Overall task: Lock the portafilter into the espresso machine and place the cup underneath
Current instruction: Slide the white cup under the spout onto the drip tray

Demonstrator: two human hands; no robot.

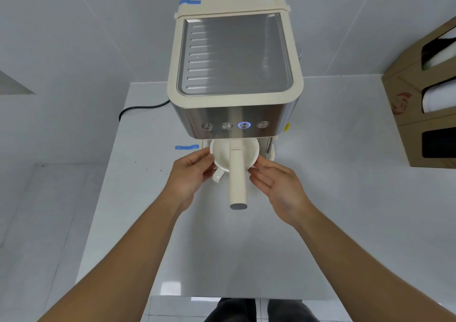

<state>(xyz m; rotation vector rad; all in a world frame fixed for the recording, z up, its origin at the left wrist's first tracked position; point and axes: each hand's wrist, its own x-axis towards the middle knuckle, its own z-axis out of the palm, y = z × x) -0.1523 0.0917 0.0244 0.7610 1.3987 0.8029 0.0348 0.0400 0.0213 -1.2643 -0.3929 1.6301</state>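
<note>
A cream and steel espresso machine (234, 75) stands on the white table (148, 210). The portafilter sits under its front, and its cream handle (237, 181) points straight toward me. A white cup (222, 152) sits beneath the portafilter, its small handle (217, 176) pointing to the lower left. My left hand (190, 173) touches the cup's left rim with its fingertips. My right hand (276, 181) touches the cup's right side, fingers partly spread. The portafilter's basket is hidden by the machine's front panel.
One of the machine's round buttons (244, 125) glows blue. A black power cord (138, 109) runs off to the left behind the machine. Blue tape (186, 147) marks the table left of the machine. A cardboard box (424, 99) with cut-out windows stands at the right.
</note>
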